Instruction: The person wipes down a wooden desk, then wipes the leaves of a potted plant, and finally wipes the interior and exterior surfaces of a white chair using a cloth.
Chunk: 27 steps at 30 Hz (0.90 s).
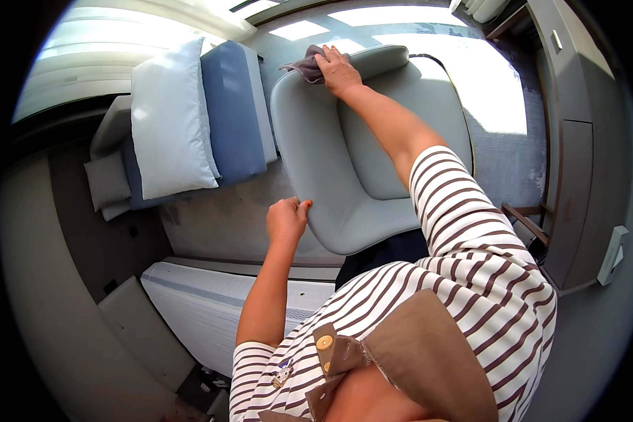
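Observation:
A grey-green upholstered armchair (316,137) with a curved back and a separate seat cushion (385,121) stands in front of me. My right hand (340,71) is stretched far forward, holding a crumpled grey-purple cloth (310,64) against the top rim of the chair at its far corner. Some of the cloth hangs past the rim, and my palm hides part of it. Nearer to me, my left hand (287,219) grips the outer edge of the chair back, thumb uppermost; its other fingers are mostly hidden.
Left of the chair, white pillows (171,121) lie on a blue upholstered seat (232,111) with a small grey cushion (107,179). A bare mattress (232,300) is at lower left. Cabinets (575,174) line the right side. Sheer curtains (100,47) hang at far left. Sunlight falls on the carpet (501,163).

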Available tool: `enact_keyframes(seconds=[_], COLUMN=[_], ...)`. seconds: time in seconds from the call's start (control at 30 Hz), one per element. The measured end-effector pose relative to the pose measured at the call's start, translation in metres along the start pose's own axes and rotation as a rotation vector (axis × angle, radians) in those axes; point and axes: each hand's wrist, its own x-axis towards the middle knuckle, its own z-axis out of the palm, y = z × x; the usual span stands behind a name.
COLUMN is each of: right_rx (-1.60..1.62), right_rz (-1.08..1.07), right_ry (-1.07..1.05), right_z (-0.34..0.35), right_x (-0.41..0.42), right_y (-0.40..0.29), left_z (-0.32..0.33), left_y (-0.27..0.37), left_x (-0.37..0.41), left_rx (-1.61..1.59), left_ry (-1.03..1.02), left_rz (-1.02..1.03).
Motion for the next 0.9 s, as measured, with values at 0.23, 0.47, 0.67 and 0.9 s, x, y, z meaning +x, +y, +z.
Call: enact_keyframes(seconds=[0.23,0.47,0.67,0.9], right_rx=[-0.389,0.236,0.406,0.967], right_rz=[0.115,0.741,0.47,0.233], right_ry=[0.013,0.303,0.502,0.289], right_z=[-0.013,0.0,0.047,0.018], right_x=[0.011,0.01,-0.02,-0.077], right_y=[0.126,0.14,0.053,-0.075], left_z=[-0.004,-0.003,-0.002,0.003], left_y=[0.007,0.001,-0.001,0.0], left_x=[0.004,0.007,0.011,0.01], left_rx=[-0.012,-0.034,-0.041,-0.082], left_ry=[-0.029,-0.077,-0.098,-0.066], left_rz=[0.002,-0.04,-0.051,-0.043])
